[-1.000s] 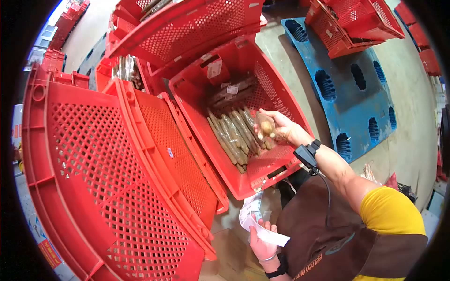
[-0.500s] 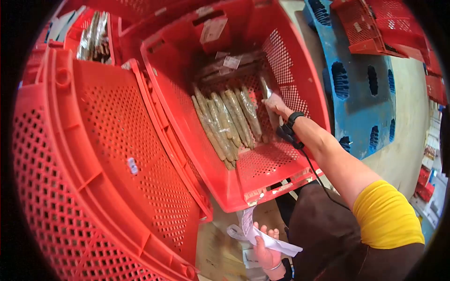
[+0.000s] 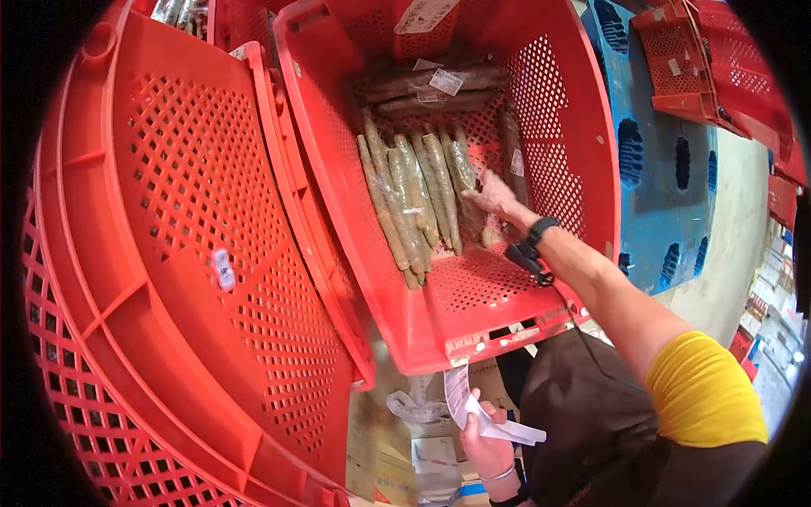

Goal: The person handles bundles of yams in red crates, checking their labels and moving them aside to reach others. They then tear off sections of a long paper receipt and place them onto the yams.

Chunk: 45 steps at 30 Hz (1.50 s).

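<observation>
Inside a deep red plastic crate (image 3: 397,338), several long brown roots in clear plastic (image 3: 414,194) lie side by side. My right hand (image 3: 492,196) is over the right end of this row, thumb and index finger spread, fingertips right at the rightmost pack. Along the right wall lies another wrapped pack with a white label (image 3: 517,162). Two more packs lie crosswise at the crate's far end, bearing a printed label (image 3: 445,82). Below the crate's near rim, my left hand (image 3: 486,439) is closed on a curling strip of white labels (image 3: 459,397).
On the left, a large red perforated crate (image 3: 198,169) stands close against the working crate. A blue pallet (image 3: 659,194) is to the right, with more red crates (image 3: 676,63) beyond. A scanner-like black device (image 3: 530,260) hangs at my right wrist on a cable.
My right hand has moved left from the pack at the right wall to the row of roots. That pack's white label now shows. The left hand keeps the label strip.
</observation>
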Motion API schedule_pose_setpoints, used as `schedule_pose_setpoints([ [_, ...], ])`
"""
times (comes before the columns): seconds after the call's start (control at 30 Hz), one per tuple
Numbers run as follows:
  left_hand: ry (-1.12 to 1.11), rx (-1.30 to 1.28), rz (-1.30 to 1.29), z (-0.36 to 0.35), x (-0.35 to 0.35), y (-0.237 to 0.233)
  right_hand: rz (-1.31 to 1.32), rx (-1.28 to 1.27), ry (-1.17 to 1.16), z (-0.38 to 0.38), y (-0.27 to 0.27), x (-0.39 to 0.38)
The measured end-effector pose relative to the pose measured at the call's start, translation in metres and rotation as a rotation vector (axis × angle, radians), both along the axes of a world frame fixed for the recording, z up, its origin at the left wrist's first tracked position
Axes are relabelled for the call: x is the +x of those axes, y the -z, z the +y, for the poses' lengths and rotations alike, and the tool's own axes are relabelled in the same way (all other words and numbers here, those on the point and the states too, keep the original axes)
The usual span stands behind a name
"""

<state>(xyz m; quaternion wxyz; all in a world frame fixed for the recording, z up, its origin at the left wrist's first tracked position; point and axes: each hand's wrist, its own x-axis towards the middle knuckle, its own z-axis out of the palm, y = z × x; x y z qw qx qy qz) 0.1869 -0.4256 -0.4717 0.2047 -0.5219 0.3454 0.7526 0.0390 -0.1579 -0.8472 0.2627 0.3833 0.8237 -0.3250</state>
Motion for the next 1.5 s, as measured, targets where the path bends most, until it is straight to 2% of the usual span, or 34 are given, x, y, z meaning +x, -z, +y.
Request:
schedule_pose_setpoints([
  [0.03, 0.004, -0.006, 0.001, 0.001, -0.004, -0.001, 0.059, -0.072, 0.030, -0.012, 0.025, 0.008],
  [0.13, 0.092, -0.101, -0.044, 0.001, -0.010, -0.009, -0.069, -0.020, 0.175, -0.039, 0.007, -0.002],
  [0.17, 0.241, -0.240, -0.072, 0.005, -0.015, -0.009, -0.131, 0.039, 0.211, -0.040, 0.002, -0.008],
  [0.2, 0.380, -0.383, -0.110, 0.010, -0.020, -0.010, -0.040, 0.055, 0.189, -0.037, -0.005, -0.012],
  [0.23, 0.516, -0.414, -0.167, 0.011, -0.026, -0.013, 0.031, 0.052, 0.169, -0.045, -0.019, -0.003],
  [0.3, 0.522, -0.312, 0.112, 0.005, -0.019, -0.004, 0.383, -0.233, -0.098, -0.049, -0.109, -0.003],
  [0.37, 0.473, -0.285, 0.196, 0.011, -0.024, -0.005, 0.555, -0.929, -0.239, -0.065, -0.219, 0.018],
  [0.4, 0.466, -0.277, 0.204, 0.011, -0.022, -0.004, 0.506, -1.114, -0.420, -0.063, -0.265, 0.023],
  [0.43, 0.531, -0.317, 0.195, 0.008, -0.018, -0.004, 0.443, -1.294, -0.593, -0.065, -0.298, 0.033],
  [0.47, 0.597, -0.358, 0.187, 0.006, -0.016, -0.006, 0.569, -1.209, -0.696, -0.071, -0.312, 0.046],
  [0.5, 0.600, -0.352, 0.194, 0.005, -0.016, -0.010, 0.694, -1.119, -0.799, -0.075, -0.321, 0.054],
  [0.57, 0.826, -0.377, 0.237, -0.001, -0.020, -0.016, 0.664, -1.133, -0.767, -0.077, -0.320, 0.067],
  [0.6, 0.881, -0.488, 0.381, 0.000, -0.023, -0.015, 0.626, -1.155, -0.738, -0.078, -0.318, 0.073],
  [0.63, 0.888, -0.483, 0.393, -0.003, -0.024, -0.017, 0.634, -1.143, -0.735, -0.079, -0.318, 0.078],
  [0.73, 1.301, -0.357, 0.119, -0.018, -0.032, -0.024, 0.518, -1.202, -0.676, -0.078, -0.314, 0.091],
  [0.77, 1.309, -0.349, 0.139, -0.018, -0.031, -0.022, 0.525, -1.182, -0.675, -0.072, -0.305, 0.093],
  [0.83, 1.297, -0.138, 0.174, -0.011, -0.031, -0.019, 0.047, -1.444, -0.176, -0.055, -0.271, 0.088],
  [0.9, 1.280, -0.032, 0.188, -0.005, -0.031, -0.016, 0.203, -1.117, 0.222, -0.035, -0.208, 0.054],
  [0.93, 1.273, -0.056, 0.212, -0.006, -0.026, -0.011, 0.311, -0.878, 0.262, -0.018, -0.161, 0.041],
  [0.97, 1.264, -0.080, 0.231, -0.006, -0.021, -0.007, 0.341, -0.429, 0.225, -0.002, -0.117, 0.026],
  [1.03, 1.194, -0.085, 0.223, -0.004, -0.019, -0.002, 0.594, 0.005, 0.300, 0.003, -0.059, 0.005],
  [1.1, 1.035, -0.038, 0.074, -0.008, -0.018, 0.002, 0.521, 0.247, -0.220, 0.002, 0.007, 0.013],
  [1.13, 1.136, -0.092, 0.090, -0.011, -0.018, 0.005, 0.452, 0.322, -0.300, -0.020, 0.013, 0.023],
  [1.17, 1.135, -0.088, 0.079, -0.013, -0.018, 0.008, 0.448, 0.335, -0.263, -0.042, 0.018, 0.032],
  [1.23, 1.214, -0.097, 0.065, -0.015, -0.018, 0.010, 0.403, 0.423, -0.360, -0.061, 0.006, 0.045],
  [1.27, 1.204, -0.098, 0.070, -0.014, -0.017, 0.012, 0.318, 0.364, -0.373, -0.055, 0.002, 0.041],
  [1.3, 1.072, -0.056, 0.074, -0.011, -0.013, 0.014, 0.233, 0.304, -0.384, -0.046, 0.000, 0.040],
  [1.33, 0.943, -0.016, 0.076, -0.009, -0.012, 0.015, 0.137, 0.106, -0.252, -0.033, -0.003, 0.031],
  [1.37, 0.939, -0.018, 0.075, -0.008, -0.015, 0.015, 0.220, 0.080, -0.162, -0.024, 0.000, 0.024],
  [1.43, 0.960, -0.035, 0.112, -0.004, -0.021, 0.014, 0.240, 0.292, -0.333, -0.030, 0.008, 0.013],
  [1.5, 0.964, -0.040, 0.102, -0.003, -0.019, 0.017, 0.254, 0.356, -0.365, -0.037, 0.009, 0.018],
])
